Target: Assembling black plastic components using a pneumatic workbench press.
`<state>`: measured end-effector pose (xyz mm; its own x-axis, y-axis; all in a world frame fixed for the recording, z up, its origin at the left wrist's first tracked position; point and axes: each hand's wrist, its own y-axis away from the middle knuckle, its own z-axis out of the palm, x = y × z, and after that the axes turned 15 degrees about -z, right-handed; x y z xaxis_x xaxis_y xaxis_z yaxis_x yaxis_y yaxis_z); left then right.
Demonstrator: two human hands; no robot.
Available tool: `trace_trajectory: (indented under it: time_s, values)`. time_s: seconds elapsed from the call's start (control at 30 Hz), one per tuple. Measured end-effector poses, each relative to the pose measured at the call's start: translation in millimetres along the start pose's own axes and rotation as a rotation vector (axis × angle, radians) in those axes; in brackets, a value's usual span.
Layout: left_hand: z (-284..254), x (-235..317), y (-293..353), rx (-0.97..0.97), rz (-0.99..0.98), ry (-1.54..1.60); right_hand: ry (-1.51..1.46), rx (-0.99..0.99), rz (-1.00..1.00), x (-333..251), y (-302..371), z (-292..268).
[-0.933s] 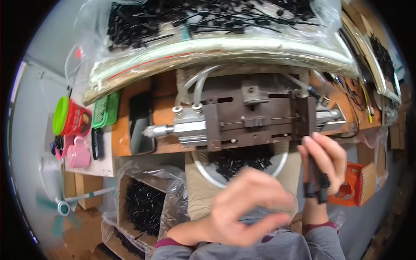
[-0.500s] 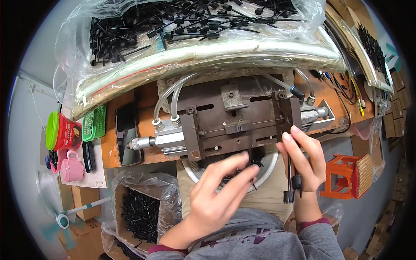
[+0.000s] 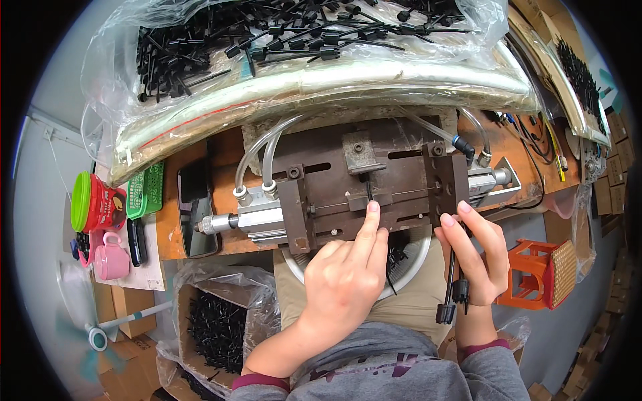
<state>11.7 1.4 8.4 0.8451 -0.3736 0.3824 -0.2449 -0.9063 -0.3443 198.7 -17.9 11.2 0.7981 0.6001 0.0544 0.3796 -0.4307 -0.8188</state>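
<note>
My left hand [image 3: 344,284] reaches over the front of a brown metal fixture [image 3: 331,187]. Its index finger is stretched out, its tip on a thin black rod [image 3: 368,190] lying in the middle block, below a grey metal stop [image 3: 358,152]. The thumb is hidden. To the right, my right hand [image 3: 485,257] is closed round a few black plastic rods with ribbed caps [image 3: 461,291], which hang caps down beside the fixture's right end. Silver air cylinders [image 3: 262,222] with clear hoses flank the fixture.
Behind the fixture, a plastic-lined tray [image 3: 321,83] holds many black capped rods. A phone [image 3: 194,224], green basket [image 3: 145,190] and pink mug [image 3: 112,257] sit at left. Below stands a lined box of black parts [image 3: 217,331]; an orange stool [image 3: 525,274] is at right.
My left hand has moved up to the fixture, its index fingertip now on a black rod in the middle block, which held no rod before. My right hand keeps its rods nearly in place.
</note>
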Motion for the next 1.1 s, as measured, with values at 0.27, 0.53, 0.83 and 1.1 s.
trace_trajectory:
  time_s: [0.27,0.53,0.83,1.1]
  values:
    - [-39.3,10.8,4.4,-0.31,-0.172,0.915,0.073,-0.041,-0.116,0.9,-6.5,0.2]
    - [-43.0,2.5,16.6,-0.05,-0.047,0.601,0.048,0.001,-0.098,0.9,-14.5,7.5]
    - [8.7,-6.2,6.6,0.065,0.002,0.073,0.033,-0.066,-0.006,-0.9,-4.0,0.9]
    - [-3.3,-4.7,-0.1,-0.045,-0.035,0.154,0.016,-0.09,-0.043,1.8,-7.4,0.7]
